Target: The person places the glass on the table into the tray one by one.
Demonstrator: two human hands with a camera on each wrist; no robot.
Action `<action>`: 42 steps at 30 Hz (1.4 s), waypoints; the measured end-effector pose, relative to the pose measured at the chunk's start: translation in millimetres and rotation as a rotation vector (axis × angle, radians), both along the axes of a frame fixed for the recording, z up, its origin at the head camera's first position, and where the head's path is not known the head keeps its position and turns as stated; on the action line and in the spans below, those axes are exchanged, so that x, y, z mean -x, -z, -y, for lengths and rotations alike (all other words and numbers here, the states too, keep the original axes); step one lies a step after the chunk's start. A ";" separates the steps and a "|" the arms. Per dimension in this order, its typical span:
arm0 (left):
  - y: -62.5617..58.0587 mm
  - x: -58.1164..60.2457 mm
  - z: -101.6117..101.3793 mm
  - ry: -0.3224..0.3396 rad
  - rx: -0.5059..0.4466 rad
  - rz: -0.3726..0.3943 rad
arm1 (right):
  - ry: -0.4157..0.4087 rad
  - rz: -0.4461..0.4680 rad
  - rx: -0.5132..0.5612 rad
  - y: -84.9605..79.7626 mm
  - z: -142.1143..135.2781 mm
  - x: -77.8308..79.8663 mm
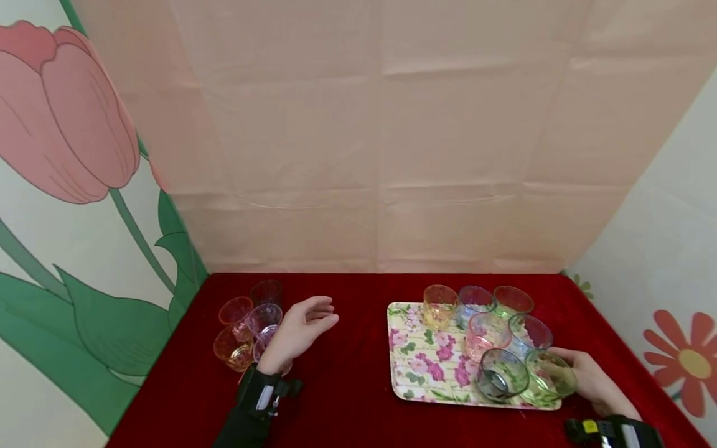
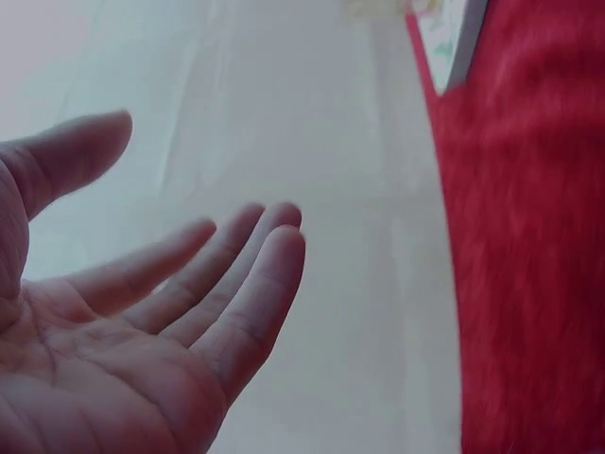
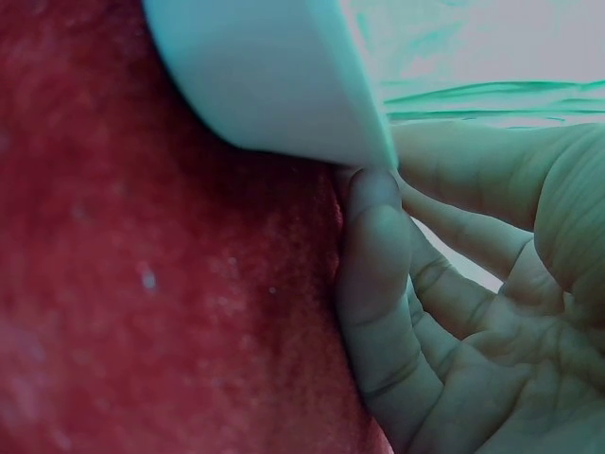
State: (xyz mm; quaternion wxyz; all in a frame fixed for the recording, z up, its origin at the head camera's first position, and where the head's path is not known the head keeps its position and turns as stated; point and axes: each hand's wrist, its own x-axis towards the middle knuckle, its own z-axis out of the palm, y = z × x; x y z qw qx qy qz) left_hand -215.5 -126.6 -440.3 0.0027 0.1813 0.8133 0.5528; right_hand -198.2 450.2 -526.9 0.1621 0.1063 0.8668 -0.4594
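Observation:
My right hand (image 1: 594, 381) is at the right edge of a flowered tray (image 1: 417, 348). In the right wrist view, its thumb lies along the top of the tray's pale rim (image 3: 284, 85) and its fingertips curl under it, pinching the edge. A yellow-green glass (image 1: 551, 382) stands right beside that hand and overlaps its fingers in the head view. My left hand (image 1: 299, 330) is raised over the cloth with relaxed, spread fingers and nothing in the palm. Just left of it, a purple glass (image 1: 264, 318) is partly covered by the hand and wrist.
More tumblers share the tray: yellow (image 1: 439, 305), blue (image 1: 475, 303), green (image 1: 512, 300), pink (image 1: 486, 336), light blue (image 1: 529, 333) and grey (image 1: 502, 373). At left stand red (image 1: 235, 309), amber (image 1: 232, 348) and dark (image 1: 266, 291) glasses. Red cloth (image 1: 347, 373) covers the table.

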 end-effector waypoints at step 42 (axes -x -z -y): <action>-17.0 -20.6 78.5 -0.015 0.822 0.105 | -0.023 -0.016 -0.015 2.6 -1.4 -1.7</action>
